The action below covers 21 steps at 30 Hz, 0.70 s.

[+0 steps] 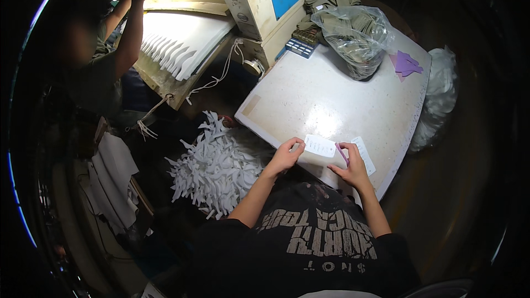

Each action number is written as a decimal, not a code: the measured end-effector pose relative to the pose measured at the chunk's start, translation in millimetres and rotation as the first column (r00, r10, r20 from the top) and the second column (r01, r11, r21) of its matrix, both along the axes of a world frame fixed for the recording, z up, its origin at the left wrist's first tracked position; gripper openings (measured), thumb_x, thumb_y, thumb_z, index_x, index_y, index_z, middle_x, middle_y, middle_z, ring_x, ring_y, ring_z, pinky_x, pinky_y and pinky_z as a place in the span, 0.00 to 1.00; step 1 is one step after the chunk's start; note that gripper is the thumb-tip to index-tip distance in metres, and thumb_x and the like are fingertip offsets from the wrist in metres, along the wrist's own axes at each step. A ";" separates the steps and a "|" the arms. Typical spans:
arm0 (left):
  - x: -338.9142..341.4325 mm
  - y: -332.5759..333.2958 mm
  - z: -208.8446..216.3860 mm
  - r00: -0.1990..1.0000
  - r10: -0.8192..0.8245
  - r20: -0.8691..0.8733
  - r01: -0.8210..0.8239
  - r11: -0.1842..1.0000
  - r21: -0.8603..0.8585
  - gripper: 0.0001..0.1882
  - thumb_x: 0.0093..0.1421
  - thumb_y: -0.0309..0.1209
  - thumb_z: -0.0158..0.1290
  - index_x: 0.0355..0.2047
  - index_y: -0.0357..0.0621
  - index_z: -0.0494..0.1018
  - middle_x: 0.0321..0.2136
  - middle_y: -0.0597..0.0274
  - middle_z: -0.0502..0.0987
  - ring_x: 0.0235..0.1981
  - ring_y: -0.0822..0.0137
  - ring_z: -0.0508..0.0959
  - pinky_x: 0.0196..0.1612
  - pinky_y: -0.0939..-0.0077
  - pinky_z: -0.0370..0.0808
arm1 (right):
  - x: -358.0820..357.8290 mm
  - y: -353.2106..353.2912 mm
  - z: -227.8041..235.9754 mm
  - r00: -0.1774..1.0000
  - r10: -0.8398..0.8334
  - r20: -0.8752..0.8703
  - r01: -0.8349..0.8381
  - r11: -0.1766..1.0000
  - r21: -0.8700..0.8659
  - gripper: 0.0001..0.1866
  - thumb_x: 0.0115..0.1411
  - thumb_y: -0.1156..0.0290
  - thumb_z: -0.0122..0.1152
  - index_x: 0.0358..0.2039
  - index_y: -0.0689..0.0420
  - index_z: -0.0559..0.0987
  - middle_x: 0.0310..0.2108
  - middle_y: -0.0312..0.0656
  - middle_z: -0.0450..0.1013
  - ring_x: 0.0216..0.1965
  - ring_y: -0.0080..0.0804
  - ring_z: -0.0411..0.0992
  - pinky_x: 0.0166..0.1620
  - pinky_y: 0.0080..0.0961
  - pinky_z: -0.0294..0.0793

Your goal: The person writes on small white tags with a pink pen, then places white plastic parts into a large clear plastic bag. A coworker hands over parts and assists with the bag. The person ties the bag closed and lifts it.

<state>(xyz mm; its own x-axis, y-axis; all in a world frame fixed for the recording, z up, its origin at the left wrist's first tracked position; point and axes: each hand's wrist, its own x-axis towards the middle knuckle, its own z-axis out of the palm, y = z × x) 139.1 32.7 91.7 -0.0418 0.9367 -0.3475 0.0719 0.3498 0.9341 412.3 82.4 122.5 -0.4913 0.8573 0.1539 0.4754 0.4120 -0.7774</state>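
My left hand point(285, 157) is closed, fingers and thumb pinching the left end of a white printed card point(319, 145) over the table's near edge. At the card's other end, my right hand point(354, 171) curls round a thin purple strip point(342, 155); its exact kind is too small to make out. Whether these right fingers also grip the card, I cannot tell. A second white printed paper point(362, 155) lies on the white table point(292, 96), partly behind my right hand.
A clear bag of olive fabric pieces point(359, 38), a calculator point(300, 47) and purple cut pieces point(407, 65) occupy the table's far side. White strips point(218, 171) are heaped at left. Beyond, another person point(105, 60) works beside stacked white sheets point(182, 38). A plastic bag point(439, 102) hangs at right.
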 end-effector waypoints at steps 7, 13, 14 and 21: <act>-163.4 13.6 85.7 0.619 0.712 0.332 -0.784 0.587 0.203 0.08 0.72 0.38 0.50 0.46 0.49 0.70 0.33 0.66 0.73 0.22 0.78 0.70 0.20 0.80 0.70 | 35.9 27.7 -51.6 0.888 -0.438 0.138 0.436 0.899 0.048 0.21 0.61 0.66 0.65 0.52 0.60 0.75 0.47 0.51 0.71 0.47 0.50 0.74 0.51 0.39 0.75; -321.8 61.1 150.7 0.388 0.821 0.419 -0.921 0.357 0.152 0.11 0.71 0.42 0.50 0.45 0.51 0.67 0.33 0.67 0.72 0.19 0.73 0.70 0.17 0.72 0.68 | 68.9 32.8 -82.9 0.793 -0.586 0.167 0.585 0.809 0.056 0.17 0.63 0.68 0.63 0.50 0.61 0.75 0.46 0.51 0.70 0.47 0.50 0.73 0.51 0.39 0.74; -344.8 75.3 156.6 0.367 0.822 0.435 -0.928 0.360 0.102 0.11 0.70 0.42 0.51 0.45 0.51 0.68 0.33 0.67 0.71 0.19 0.72 0.69 0.17 0.72 0.67 | 70.3 32.3 -84.9 0.795 -0.591 0.139 0.588 0.806 0.068 0.17 0.63 0.69 0.63 0.50 0.62 0.75 0.46 0.52 0.71 0.47 0.50 0.73 0.52 0.40 0.74; -428.3 116.5 162.4 0.590 0.798 0.125 -0.791 0.602 -0.113 0.13 0.65 0.42 0.55 0.44 0.51 0.71 0.29 0.66 0.71 0.18 0.72 0.67 0.17 0.71 0.64 | 70.6 5.2 -97.9 0.675 -0.712 0.193 0.718 0.694 0.053 0.19 0.63 0.69 0.63 0.52 0.62 0.75 0.48 0.53 0.70 0.50 0.52 0.73 0.54 0.41 0.73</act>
<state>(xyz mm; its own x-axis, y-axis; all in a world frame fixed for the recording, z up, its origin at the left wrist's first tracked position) -289.2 149.2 254.1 -0.7077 0.5419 -0.4533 -0.3886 0.2374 0.8903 482.9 87.7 24.6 0.2570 0.9611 0.1015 0.7504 -0.1323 -0.6476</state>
